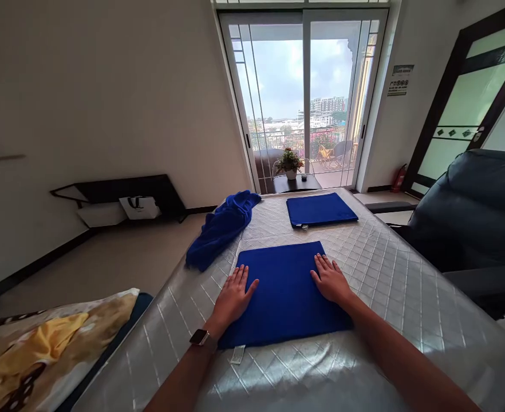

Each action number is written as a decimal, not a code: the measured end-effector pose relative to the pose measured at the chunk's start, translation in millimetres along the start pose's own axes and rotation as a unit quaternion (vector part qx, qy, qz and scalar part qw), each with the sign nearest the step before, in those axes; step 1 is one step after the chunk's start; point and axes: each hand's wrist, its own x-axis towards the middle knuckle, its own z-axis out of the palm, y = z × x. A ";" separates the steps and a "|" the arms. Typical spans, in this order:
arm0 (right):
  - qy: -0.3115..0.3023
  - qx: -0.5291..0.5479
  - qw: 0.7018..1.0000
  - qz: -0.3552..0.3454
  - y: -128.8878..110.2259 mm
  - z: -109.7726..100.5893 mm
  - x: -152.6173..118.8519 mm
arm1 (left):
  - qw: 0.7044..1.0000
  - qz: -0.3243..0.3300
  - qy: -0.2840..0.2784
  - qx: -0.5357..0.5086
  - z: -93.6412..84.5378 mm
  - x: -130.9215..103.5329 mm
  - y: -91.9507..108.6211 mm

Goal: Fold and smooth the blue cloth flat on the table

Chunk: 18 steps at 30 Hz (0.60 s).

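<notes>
A blue cloth (284, 292), folded into a flat rectangle, lies in front of me on the quilted silver-grey mattress (381, 274). A white label (237, 355) sticks out at its near left edge. My left hand (234, 293) rests flat on the cloth's left side, fingers stretched out, a watch on that wrist. On the right side, my right hand (332, 279) lies flat across the cloth's edge with its fingers spread. Beyond it is a second folded blue cloth (321, 209). A crumpled blue cloth (224, 229) lies at the mattress's far left edge.
A dark armchair (484, 212) stands close on the right. Patterned bedding (55, 349) lies at the lower left. Past the mattress, a small table (280, 184) bears a potted plant (290, 163) before the sliding glass door (273, 86). A white bag (139, 208) is by the left wall.
</notes>
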 end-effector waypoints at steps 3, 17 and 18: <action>0.000 -0.001 1.000 0.002 -0.3 -0.2 -0.8 | 1.000 0.004 0.010 0.000 2.3 1.3 1.9; 0.014 -0.025 1.000 0.008 -1.9 4.6 -0.6 | 1.000 0.000 0.019 -0.012 1.8 -0.3 5.6; 0.013 -0.027 1.000 0.009 -2.1 4.8 -0.7 | 1.000 0.000 0.020 -0.012 1.5 -0.4 6.1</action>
